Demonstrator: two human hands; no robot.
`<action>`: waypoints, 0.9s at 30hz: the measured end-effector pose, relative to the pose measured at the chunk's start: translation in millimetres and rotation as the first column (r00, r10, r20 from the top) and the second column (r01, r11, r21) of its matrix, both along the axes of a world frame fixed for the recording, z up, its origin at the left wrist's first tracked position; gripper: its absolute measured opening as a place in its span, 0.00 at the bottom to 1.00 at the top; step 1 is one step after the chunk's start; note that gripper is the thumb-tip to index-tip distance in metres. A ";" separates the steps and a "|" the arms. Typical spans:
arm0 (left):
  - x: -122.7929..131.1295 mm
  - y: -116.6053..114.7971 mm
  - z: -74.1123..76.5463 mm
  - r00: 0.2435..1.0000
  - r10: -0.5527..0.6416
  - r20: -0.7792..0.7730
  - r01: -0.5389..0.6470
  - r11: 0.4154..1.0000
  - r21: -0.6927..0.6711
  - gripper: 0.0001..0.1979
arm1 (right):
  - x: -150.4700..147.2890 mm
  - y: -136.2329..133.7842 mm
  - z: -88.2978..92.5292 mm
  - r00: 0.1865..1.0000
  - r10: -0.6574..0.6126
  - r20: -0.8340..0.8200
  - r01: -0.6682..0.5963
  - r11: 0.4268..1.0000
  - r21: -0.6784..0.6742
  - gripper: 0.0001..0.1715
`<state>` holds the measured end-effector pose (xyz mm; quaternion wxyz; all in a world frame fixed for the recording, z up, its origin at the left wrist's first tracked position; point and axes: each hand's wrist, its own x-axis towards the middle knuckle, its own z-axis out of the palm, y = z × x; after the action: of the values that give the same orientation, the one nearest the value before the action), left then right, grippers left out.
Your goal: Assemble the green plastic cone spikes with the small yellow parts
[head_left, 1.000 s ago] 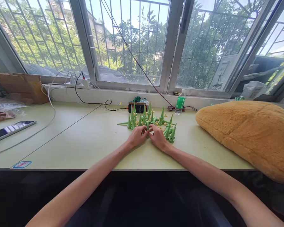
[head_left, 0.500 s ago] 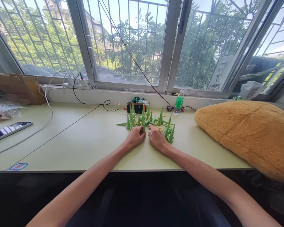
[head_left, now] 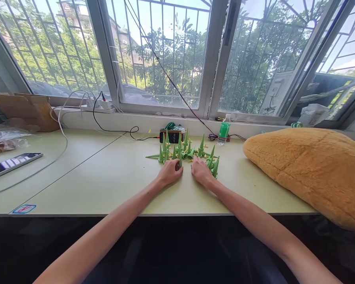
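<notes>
My left hand (head_left: 170,172) rests on the table with its fingers closed round a green cone-shaped watering spike (head_left: 180,160), which points upward. To its right, apart from it, my right hand (head_left: 201,172) is curled with fingertips down among small yellow valve pieces (head_left: 192,160). What those fingers hold, if anything, is hidden. Beyond both hands stands a cluster of green spikes, among them an upright spike (head_left: 201,146) at the back. One spike (head_left: 152,157) lies on its side at the left. Other spikes (head_left: 215,169) stand just beside my right hand.
A phone (head_left: 170,137) with a lit timer leans behind the spikes, a cable plugged in. A water bottle (head_left: 224,130) stands by the window wall. A large brown plush cushion (head_left: 310,169) covers the right side. Another phone (head_left: 13,165) and a white cable (head_left: 55,163) lie left.
My right hand has shifted a little to the right, away from my left hand, and its fingers have curled down. My left hand stays on the same spike.
</notes>
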<state>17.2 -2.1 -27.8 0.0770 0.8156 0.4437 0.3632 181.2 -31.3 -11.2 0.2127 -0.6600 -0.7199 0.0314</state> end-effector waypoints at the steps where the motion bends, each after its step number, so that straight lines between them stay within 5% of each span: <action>1: 0.1 -0.1 0.0 1.000 0.000 -0.002 0.000 1.000 0.002 0.11 | 0.3 1.6 -0.2 1.000 -0.010 0.007 0.010 1.000 -0.011 0.14; 16: 0.1 -0.7 0.2 1.000 -0.008 -0.029 0.009 1.000 0.007 0.12 | 2.7 9.3 -6.5 0.998 0.029 0.060 -0.028 0.999 -0.020 0.12; 27: 0.7 -3.5 2.3 0.999 -0.006 -0.040 0.005 1.000 -0.011 0.11 | 3.3 11.4 -8.0 0.985 0.174 0.013 -0.174 0.984 0.033 0.17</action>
<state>18.0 -5.6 -25.5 0.0738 0.8234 0.4450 0.3443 184.5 -19.9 -19.2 0.2166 -0.5909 -0.7763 0.0343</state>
